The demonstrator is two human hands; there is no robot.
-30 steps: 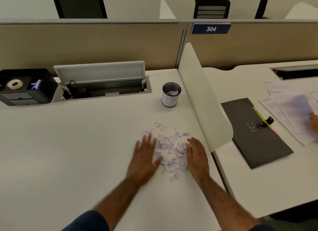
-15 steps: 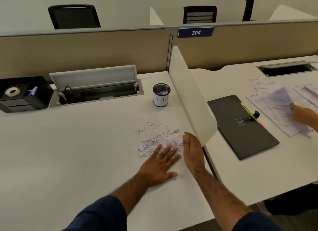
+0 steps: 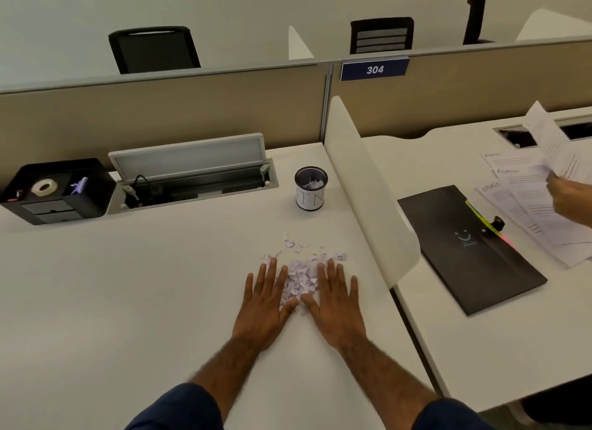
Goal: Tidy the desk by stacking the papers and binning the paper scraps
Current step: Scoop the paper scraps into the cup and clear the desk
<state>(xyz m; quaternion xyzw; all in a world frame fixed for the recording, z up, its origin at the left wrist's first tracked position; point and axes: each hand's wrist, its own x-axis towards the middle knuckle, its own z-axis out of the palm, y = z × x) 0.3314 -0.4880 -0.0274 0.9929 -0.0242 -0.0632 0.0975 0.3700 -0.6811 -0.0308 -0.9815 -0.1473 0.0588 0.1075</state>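
A heap of small white paper scraps [image 3: 302, 274] lies on the white desk [image 3: 128, 301]. My left hand [image 3: 267, 301] rests flat on the desk at the heap's left side, fingers spread. My right hand [image 3: 336, 303] lies flat at the heap's right side, also spread. The scraps sit between the two hands, with some loose bits beyond the fingertips. A small black mesh bin [image 3: 310, 188] with a white label stands behind the heap and holds some scraps.
A white divider [image 3: 368, 186] stands right of the heap. On the neighbouring desk lie a dark folder [image 3: 464, 247] and printed sheets [image 3: 528, 205]; another person's hand [image 3: 568, 194] holds a sheet there. A black organiser [image 3: 54, 189] and an open cable tray [image 3: 192, 179] sit at the back.
My left hand slid from in front of the heap to its left side. My right hand turned from edge-on to flat, palm down. The scraps are bunched tighter. The other person has lifted a sheet.
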